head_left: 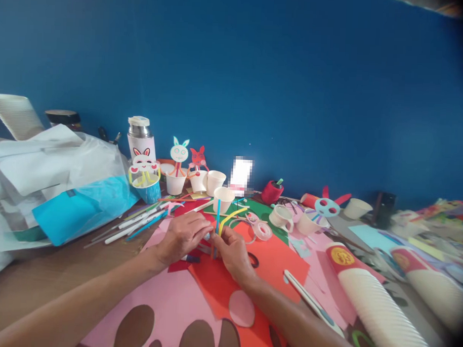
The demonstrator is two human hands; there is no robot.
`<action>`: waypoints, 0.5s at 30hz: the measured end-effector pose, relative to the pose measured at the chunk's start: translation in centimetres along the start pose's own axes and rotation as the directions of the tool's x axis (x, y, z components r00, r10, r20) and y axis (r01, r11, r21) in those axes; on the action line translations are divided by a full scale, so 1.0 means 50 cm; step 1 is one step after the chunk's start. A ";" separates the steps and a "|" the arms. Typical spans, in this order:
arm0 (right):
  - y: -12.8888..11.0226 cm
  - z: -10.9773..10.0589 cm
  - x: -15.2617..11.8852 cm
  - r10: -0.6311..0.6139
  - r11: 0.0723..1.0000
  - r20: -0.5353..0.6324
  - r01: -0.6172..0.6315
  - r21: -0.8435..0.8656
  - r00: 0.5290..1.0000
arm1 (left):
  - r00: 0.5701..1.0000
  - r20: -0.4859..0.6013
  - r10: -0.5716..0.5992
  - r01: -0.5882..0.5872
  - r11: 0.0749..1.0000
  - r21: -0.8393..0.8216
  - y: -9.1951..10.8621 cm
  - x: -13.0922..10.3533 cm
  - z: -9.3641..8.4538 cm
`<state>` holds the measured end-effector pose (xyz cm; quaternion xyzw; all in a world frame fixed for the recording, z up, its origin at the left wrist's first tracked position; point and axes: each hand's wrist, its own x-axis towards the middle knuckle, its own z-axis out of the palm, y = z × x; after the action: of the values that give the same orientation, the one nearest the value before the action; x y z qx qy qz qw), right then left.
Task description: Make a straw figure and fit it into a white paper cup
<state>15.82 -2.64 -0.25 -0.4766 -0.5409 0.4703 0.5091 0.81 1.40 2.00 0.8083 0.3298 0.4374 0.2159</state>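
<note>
In the head view my right hand (232, 252) pinches a small bundle of drinking straws. A blue straw (218, 213) stands upright in it, and a yellow straw (232, 215) bends off to the right. An orange stretch shows below the fingers. My left hand (187, 235) is closed, its fingertips meeting the right hand's at the straws. A small pale bit shows under the left fingers; what they grip is mostly hidden. Just behind the hands stands a white paper cup (223, 199). Red paper (266, 276) lies beneath, with black scissor handles (253, 260) beside my right hand.
Paper-cup figures with rabbit-like heads (179, 152) line the back by a flask (139, 130). Markers (138, 222) and a plastic bag (75, 188) lie left. Rightward are tape rolls (262, 230), a mug (281, 217), a white cutter (310, 300) and stacked cups (379, 300).
</note>
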 end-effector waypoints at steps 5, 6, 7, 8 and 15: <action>0.005 -0.006 0.003 0.009 1.000 -0.021 -0.009 -0.002 1.000 | 0.999 0.005 0.048 -0.048 0.998 0.039 0.000 0.001 0.002; 0.005 -0.007 0.003 0.008 1.000 -0.023 -0.008 -0.015 1.000 | 0.998 0.010 0.056 -0.057 0.998 0.034 -0.001 0.002 0.001; 0.004 -0.009 0.003 0.007 1.000 -0.024 -0.008 -0.028 1.000 | 0.998 0.014 0.065 -0.065 0.997 0.030 -0.001 0.003 0.000; 0.003 -0.009 0.003 0.006 0.999 -0.024 -0.007 -0.037 1.000 | 0.997 0.018 0.073 -0.073 0.997 0.030 -0.001 0.003 -0.002; 0.002 -0.001 -0.001 -0.015 1.000 -0.013 0.015 -0.022 1.000 | 0.992 -0.021 0.125 -0.121 0.983 0.140 0.004 0.002 -0.005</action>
<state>15.89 -2.68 -0.35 -0.4811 -0.5462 0.4572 0.5111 0.70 1.36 2.34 0.8337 0.3119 0.4378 0.1267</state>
